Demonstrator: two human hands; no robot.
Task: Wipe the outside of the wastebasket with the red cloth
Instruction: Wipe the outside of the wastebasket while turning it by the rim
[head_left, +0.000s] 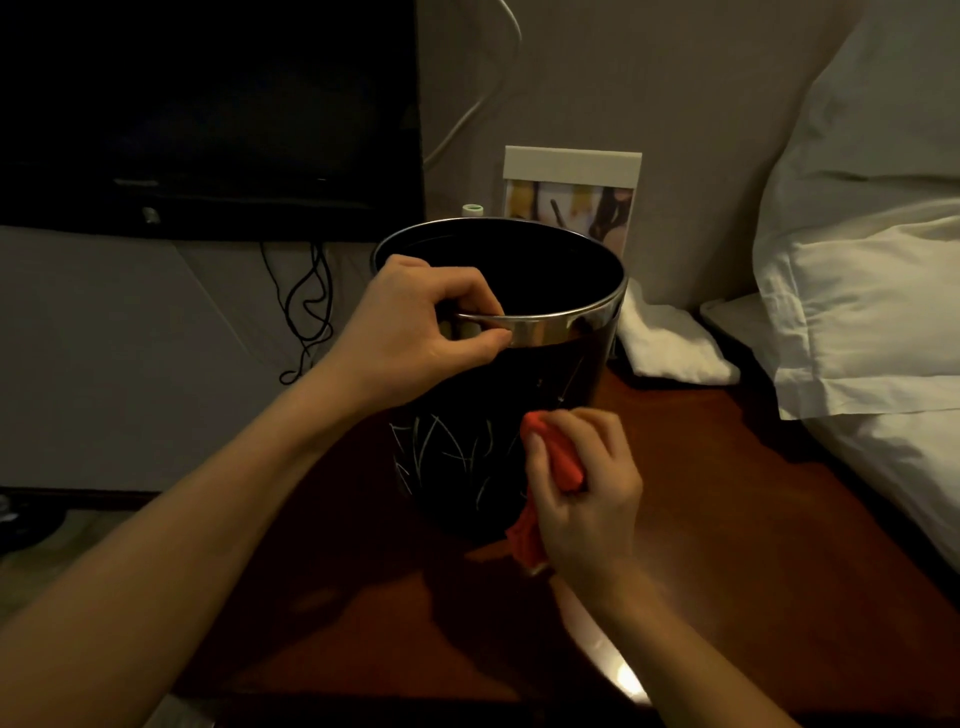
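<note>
The wastebasket (498, 415) stands on a dark wooden table (727, 519) next to a bed. It is black with thin pale lines and a shiny silver rim. The left hand (415, 332) pinches the rim to keep it steady. The right hand (587, 488) grips the bunched red cloth (561, 462) against the lower side. Wiping looks under way; most of the outside probably remains.

Place: a bedroom, possibly a hotel room.
Shown by: bed (893, 467) with white pillows (862, 291), wooden bedside surface (727, 519), dark wall-mounted screen (208, 104), framed card (571, 192).
</note>
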